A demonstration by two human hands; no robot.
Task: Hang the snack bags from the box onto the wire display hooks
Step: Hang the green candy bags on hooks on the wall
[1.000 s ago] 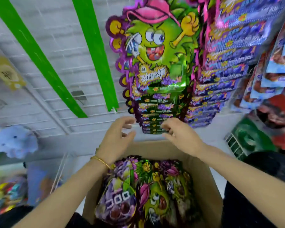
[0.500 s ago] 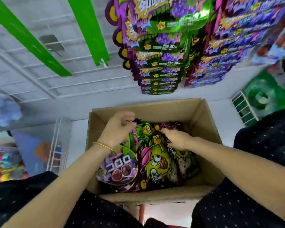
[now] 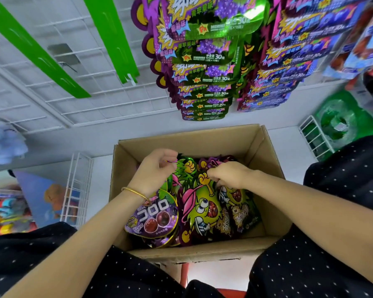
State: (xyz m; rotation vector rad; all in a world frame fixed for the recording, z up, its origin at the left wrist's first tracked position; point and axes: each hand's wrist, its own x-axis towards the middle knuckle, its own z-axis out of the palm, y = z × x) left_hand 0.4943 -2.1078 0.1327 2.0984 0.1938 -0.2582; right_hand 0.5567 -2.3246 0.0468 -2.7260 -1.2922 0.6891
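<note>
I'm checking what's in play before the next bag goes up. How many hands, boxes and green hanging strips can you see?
Hands: 2, left hand and right hand
Boxes: 1, cardboard box
Green strips: 2, one and another
Total: 5

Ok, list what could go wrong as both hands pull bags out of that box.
1. Both hands, left and right, pinch bag tops in the tightly packed green monster bags; neighbours could snag and spill from the cardboard box.
2. The purple grape bag lies under the left wrist and could get dragged.
3. The hanging green row already looks full, so an added bag might slip off.
</note>
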